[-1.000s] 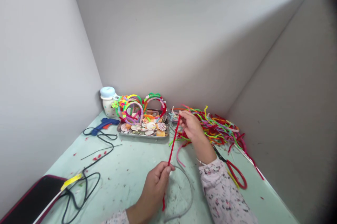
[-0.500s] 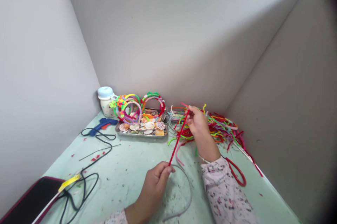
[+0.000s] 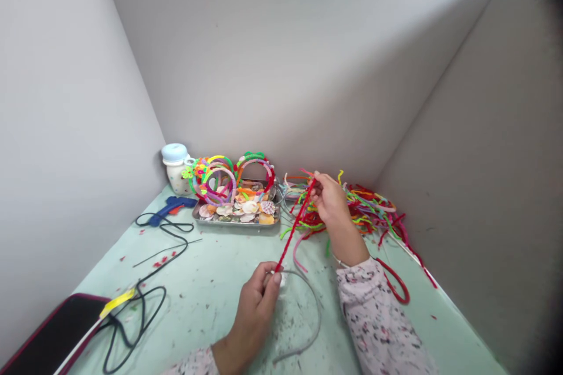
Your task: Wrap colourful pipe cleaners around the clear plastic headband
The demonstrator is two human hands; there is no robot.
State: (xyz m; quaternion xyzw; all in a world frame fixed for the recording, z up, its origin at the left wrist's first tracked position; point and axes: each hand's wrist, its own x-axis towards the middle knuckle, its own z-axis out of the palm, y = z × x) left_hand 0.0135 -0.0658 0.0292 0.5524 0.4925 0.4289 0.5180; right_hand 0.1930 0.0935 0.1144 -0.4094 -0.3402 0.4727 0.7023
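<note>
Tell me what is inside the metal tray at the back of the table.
The metal tray holds seashells in white, orange and speckled tones, with colourful wrapped headbands standing at its back edge. The shells cover the tray's floor, so anything beneath them cannot be seen.

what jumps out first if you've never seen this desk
A red pipe cleaner stretched taut between the left hand and the right hand, mid-table. Behind the right hand sprawls a bright pipe cleaner heap; left of it, colourful wrapped headbands stand over a shell tray.
</note>
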